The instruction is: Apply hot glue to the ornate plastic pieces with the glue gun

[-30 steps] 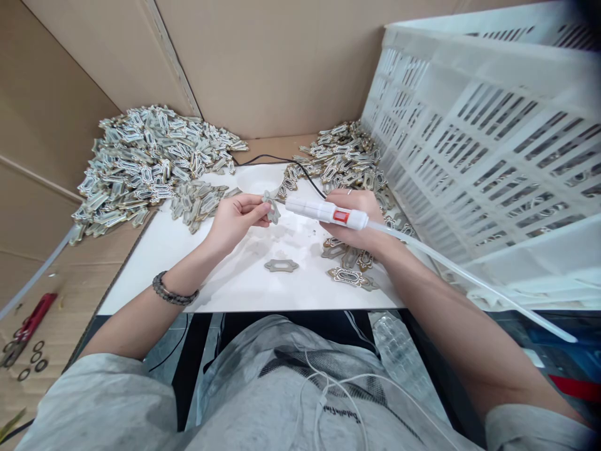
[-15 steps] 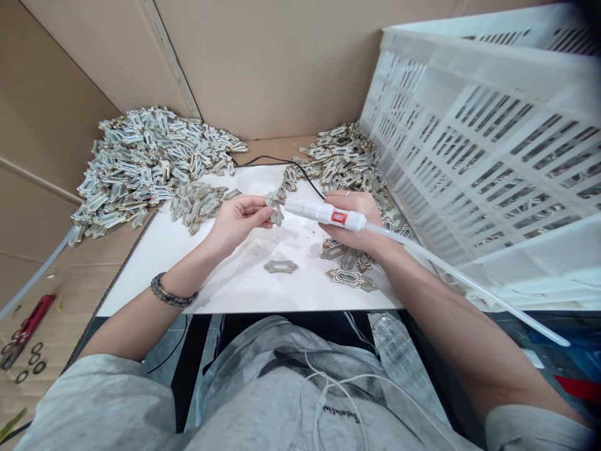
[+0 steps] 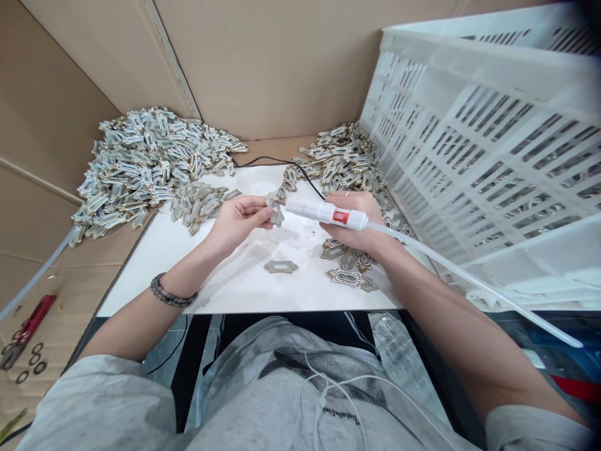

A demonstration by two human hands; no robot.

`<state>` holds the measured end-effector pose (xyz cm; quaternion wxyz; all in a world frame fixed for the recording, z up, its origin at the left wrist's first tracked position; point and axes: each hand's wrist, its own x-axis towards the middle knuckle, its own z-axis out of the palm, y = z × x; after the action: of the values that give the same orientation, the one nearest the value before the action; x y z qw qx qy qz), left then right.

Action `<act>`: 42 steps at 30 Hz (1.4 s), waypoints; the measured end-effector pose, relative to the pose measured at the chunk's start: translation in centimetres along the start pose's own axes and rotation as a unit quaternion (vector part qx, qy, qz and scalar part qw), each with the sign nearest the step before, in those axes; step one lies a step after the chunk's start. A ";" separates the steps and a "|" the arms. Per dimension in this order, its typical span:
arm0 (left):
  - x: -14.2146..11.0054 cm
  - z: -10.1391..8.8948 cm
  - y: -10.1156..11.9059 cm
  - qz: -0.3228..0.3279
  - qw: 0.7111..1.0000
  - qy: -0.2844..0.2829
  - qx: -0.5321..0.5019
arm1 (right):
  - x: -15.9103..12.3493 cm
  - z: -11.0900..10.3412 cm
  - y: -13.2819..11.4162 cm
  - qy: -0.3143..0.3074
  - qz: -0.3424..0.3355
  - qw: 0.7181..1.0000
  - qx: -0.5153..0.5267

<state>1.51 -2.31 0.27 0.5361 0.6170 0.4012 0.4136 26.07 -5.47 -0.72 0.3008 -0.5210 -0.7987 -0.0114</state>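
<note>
A white slotted plastic crate [image 3: 488,131] stands at the right of the white-topped desk [image 3: 230,285]. Over the desk, the right hand [image 3: 354,207] grasps and the left hand [image 3: 241,217] pinches, respectively, a white hot-glue gun [image 3: 307,210] and one small grey label frame [image 3: 278,219], the nozzle [image 3: 282,202] touching or just beside it.

Serving as support with a white tabletop [image 3: 300,294], carrying a lone gray slotted plate [image 3: 270,267] near the front edge, bearing piled gray plates [image 3: 197,203] at the back left, clustering ornate slotted plates [image 3: 337,274] at right, and supporting a shallow white dish [image 3: 258,181] behind.
</note>
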 end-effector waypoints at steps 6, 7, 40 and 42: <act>0.2 -0.1 -0.3 -0.043 0.997 -0.017 -0.064 | 0.0 0.0 0.0 0.010 -0.003 1.000 0.023; 0.2 -0.1 -0.3 -0.051 0.996 -0.018 -0.074 | 0.0 0.0 0.0 0.010 -0.004 1.000 0.023; 2.2 -7.1 0.5 -0.066 0.957 -0.111 0.260 | -0.1 0.1 0.2 0.073 0.008 0.997 0.036; 2.7 -8.7 0.2 -0.116 0.950 -0.139 0.252 | -0.1 0.1 0.2 0.072 0.006 0.997 0.037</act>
<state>-5.77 3.03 1.44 0.4578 0.7326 0.4829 0.1434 26.20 -5.42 -0.92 0.3767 -0.5118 -0.7719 -0.0174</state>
